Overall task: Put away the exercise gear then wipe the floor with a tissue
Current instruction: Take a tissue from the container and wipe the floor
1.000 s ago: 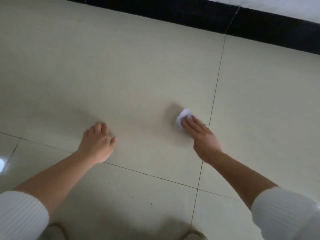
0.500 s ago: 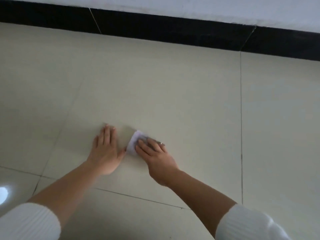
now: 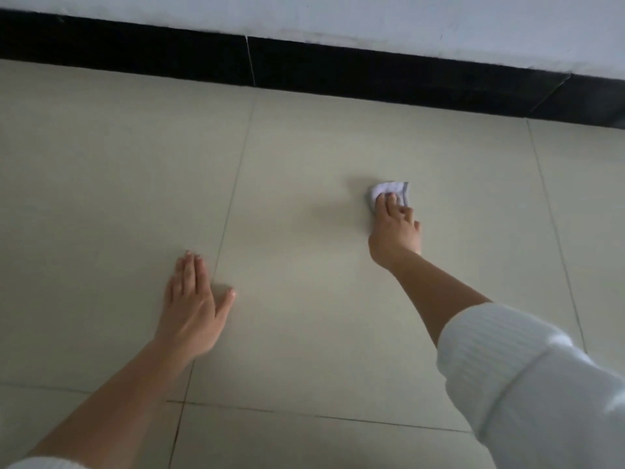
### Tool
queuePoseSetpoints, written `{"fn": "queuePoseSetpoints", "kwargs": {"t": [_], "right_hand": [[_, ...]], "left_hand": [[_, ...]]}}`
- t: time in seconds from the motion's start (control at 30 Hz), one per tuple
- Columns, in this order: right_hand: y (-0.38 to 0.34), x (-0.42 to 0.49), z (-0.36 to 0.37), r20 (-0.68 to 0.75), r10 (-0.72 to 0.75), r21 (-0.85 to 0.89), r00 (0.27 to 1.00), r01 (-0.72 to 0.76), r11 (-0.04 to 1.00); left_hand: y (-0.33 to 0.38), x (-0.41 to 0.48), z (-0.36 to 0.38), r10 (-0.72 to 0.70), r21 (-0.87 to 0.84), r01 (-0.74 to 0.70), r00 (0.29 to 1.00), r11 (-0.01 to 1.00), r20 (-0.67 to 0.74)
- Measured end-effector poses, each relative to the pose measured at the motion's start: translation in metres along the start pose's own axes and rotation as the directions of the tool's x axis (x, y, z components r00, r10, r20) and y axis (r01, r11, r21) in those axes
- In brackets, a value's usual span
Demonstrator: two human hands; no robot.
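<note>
A small folded white tissue (image 3: pixel 389 191) lies on the beige tiled floor (image 3: pixel 304 164), right of centre and a short way from the wall. My right hand (image 3: pixel 394 228) reaches forward and presses down on the tissue with its fingertips; the thumb is hidden beneath the hand. My left hand (image 3: pixel 192 299) lies flat on the floor at lower left, fingers straight and thumb spread, holding nothing. No exercise gear is in view.
A black skirting band (image 3: pixel 304 69) runs along the foot of the white wall (image 3: pixel 372 18) at the top. Grout lines cross the floor tiles. White ribbed sleeves (image 3: pixel 524 384) are pushed up on both forearms.
My right hand has slid the tissue away from my left hand, out to the right and farther toward the wall. My left hand stays flat on the floor.
</note>
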State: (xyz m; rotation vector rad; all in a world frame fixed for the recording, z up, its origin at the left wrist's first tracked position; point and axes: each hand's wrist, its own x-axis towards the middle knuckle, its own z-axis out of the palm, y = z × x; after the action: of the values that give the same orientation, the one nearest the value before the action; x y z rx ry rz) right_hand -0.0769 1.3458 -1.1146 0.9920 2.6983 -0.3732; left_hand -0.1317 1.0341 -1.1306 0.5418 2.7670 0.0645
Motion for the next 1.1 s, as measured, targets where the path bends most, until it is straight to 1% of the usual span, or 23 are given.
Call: {"fn": "queuePoseSetpoints", "kwargs": {"t": [0.07,0.17,0.2,0.27,0.33,0.37,0.4,0.43,0.47,0.5,0.53,0.57,0.6,0.63,0.73,0.8,0.83,0.87,0.9,0.97,1.03,1.07,1.1], "right_hand": [[-0.05,-0.023,0.02,0.004,-0.183,0.055,0.983,0.183,0.982],[-0.111,-0.087,0.058,-0.026,-0.442,0.099,0.897,0.442,0.891],[-0.123,-0.108,0.068,-0.002,-0.51,0.107,0.86,0.507,0.855],[-0.133,-0.134,0.083,0.077,-0.668,0.095,0.74,0.662,0.744],[-0.122,-0.131,0.082,0.096,-0.796,0.015,0.598,0.799,0.601],[-0.114,-0.121,0.075,0.118,-0.827,-0.053,0.549,0.836,0.547],[-0.106,-0.107,0.066,0.123,-0.835,-0.129,0.536,0.843,0.522],[-0.097,-0.09,0.06,0.101,-0.821,-0.177,0.562,0.822,0.541],[-0.087,-0.072,0.053,0.055,-0.762,-0.19,0.645,0.756,0.626],[-0.076,-0.054,0.046,0.0,-0.639,-0.15,0.769,0.632,0.76],[-0.064,-0.038,0.036,-0.05,-0.457,-0.073,0.888,0.453,0.889],[-0.053,-0.025,0.026,-0.094,-0.271,0.0,0.958,0.272,0.962],[-0.041,-0.013,0.016,-0.12,-0.118,0.048,0.986,0.125,0.991],[-0.031,-0.003,0.009,-0.13,-0.013,0.071,0.991,0.022,0.997],[-0.023,0.024,-0.001,-0.127,0.175,0.11,0.976,-0.162,0.981],[-0.045,0.036,0.004,-0.134,0.252,0.162,0.958,-0.23,0.96],[-0.064,0.037,0.007,-0.15,0.244,0.191,0.958,-0.214,0.958],[-0.086,0.035,0.012,-0.171,0.193,0.213,0.966,-0.155,0.965],[-0.109,0.03,0.019,-0.192,0.098,0.217,0.976,-0.055,0.975],[-0.152,0.01,0.039,-0.191,-0.172,0.169,0.966,0.205,0.964],[-0.179,-0.015,0.058,-0.162,-0.412,0.131,0.897,0.433,0.892],[-0.184,-0.026,0.064,-0.138,-0.504,0.135,0.853,0.52,0.843],[-0.184,-0.034,0.068,-0.095,-0.604,0.147,0.791,0.612,0.777]], "left_hand": [[-0.012,0.002,-0.002,-0.007,-0.042,0.007,1.0,0.999,-0.016],[-0.027,0.002,-0.001,-0.017,-0.083,0.013,0.998,0.996,-0.057],[-0.032,0.003,0.0,-0.033,-0.105,0.025,0.997,0.994,-0.07],[-0.042,0.006,0.0,-0.093,-0.163,0.077,0.991,0.984,-0.094],[-0.049,0.008,0.001,-0.142,-0.19,0.122,0.985,0.974,-0.097],[-0.051,0.01,0.003,-0.144,-0.191,0.122,0.984,0.974,-0.104],[-0.053,0.01,0.004,-0.136,-0.184,0.113,0.984,0.976,-0.118],[-0.054,0.011,0.004,-0.129,-0.176,0.106,0.984,0.979,-0.126],[-0.054,0.012,0.004,-0.125,-0.166,0.103,0.984,0.981,-0.126],[-0.054,0.013,0.004,-0.118,-0.159,0.098,0.985,0.982,-0.127],[-0.054,0.015,0.003,-0.11,-0.157,0.089,0.985,0.984,-0.131],[-0.054,0.017,0.002,-0.103,-0.158,0.081,0.985,0.984,-0.136],[-0.055,0.021,0.001,-0.096,-0.158,0.073,0.985,0.985,-0.141],[-0.056,0.025,0.0,-0.087,-0.152,0.064,0.986,0.986,-0.144],[-0.061,0.038,0.0,-0.049,-0.121,0.032,0.989,0.992,-0.142],[-0.064,0.044,0.001,-0.026,-0.09,0.013,0.988,0.996,-0.149],[-0.064,0.046,0.002,-0.02,-0.081,0.008,0.989,0.997,-0.149],[-0.063,0.049,0.002,-0.019,-0.08,0.007,0.989,0.997,-0.144],[-0.063,0.052,0.002,-0.023,-0.084,0.011,0.99,0.996,-0.14],[-0.063,0.063,0.0,-0.029,-0.103,0.012,0.985,0.995,-0.17],[-0.066,0.078,-0.005,-0.04,-0.111,0.017,0.976,0.994,-0.213],[-0.069,0.087,-0.008,-0.049,-0.116,0.024,0.974,0.993,-0.223],[-0.072,0.095,-0.011,-0.055,-0.117,0.029,0.972,0.993,-0.226]]}}
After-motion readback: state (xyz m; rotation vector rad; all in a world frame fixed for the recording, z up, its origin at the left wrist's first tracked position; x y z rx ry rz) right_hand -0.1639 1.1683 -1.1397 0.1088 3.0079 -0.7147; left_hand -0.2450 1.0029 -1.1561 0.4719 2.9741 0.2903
